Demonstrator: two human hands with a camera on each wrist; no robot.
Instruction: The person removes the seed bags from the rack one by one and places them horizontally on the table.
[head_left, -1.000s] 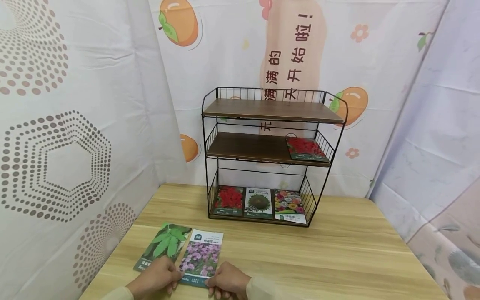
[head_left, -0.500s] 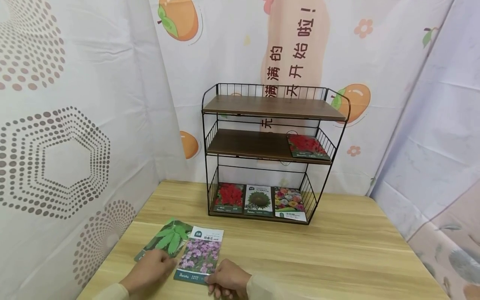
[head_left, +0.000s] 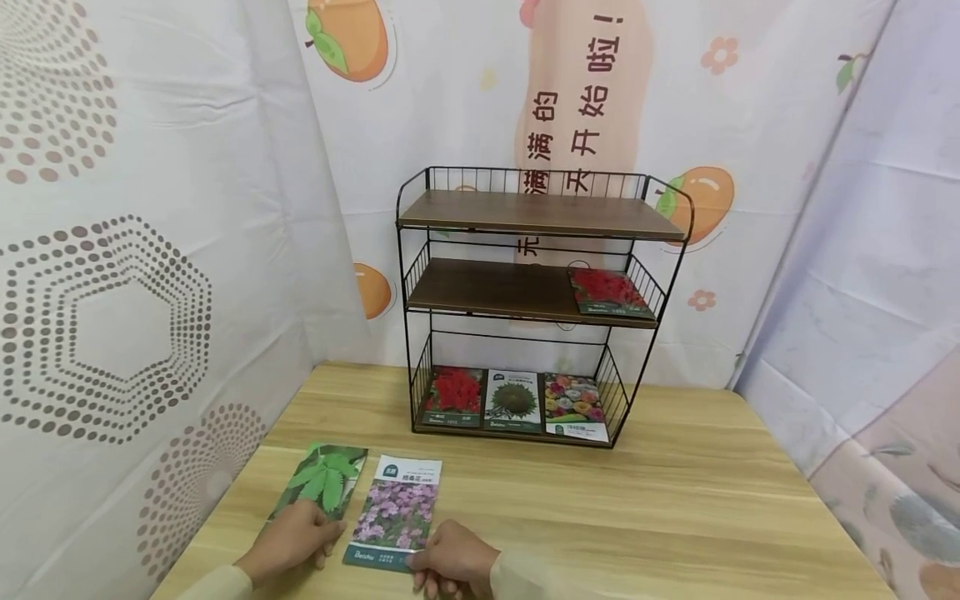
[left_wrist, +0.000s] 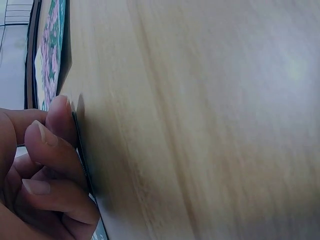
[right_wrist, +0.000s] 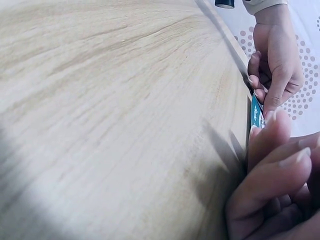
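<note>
Two seed packets lie side by side at the front left of the table. One shows a green leaf [head_left: 325, 479]; the other has purple flowers [head_left: 397, 510] and a teal bottom band. My left hand [head_left: 294, 537] covers the lower part of the leaf packet and grips its near edge with curled fingers. In the left wrist view, the fingers [left_wrist: 57, 155] meet that packet's thin dark edge. My right hand [head_left: 455, 557] pinches the lower right corner of the purple-flower packet, thumb on top. In the right wrist view, the teal band [right_wrist: 256, 112] shows beyond its fingertips.
A three-tier rack [head_left: 540, 212] of black wire and dark brown boards stands at the back. A red-flower packet [head_left: 611, 293] lies on its middle shelf. The bottom shelf holds a red-flower packet [head_left: 454, 396], a sunflower packet [head_left: 513, 402] and a mixed-flower packet [head_left: 575, 407].
My left hand has left the lower left corner of the purple-flower packet and moved left onto the leaf packet. The gap between both packets has widened slightly. My right hand stays at its corner.
</note>
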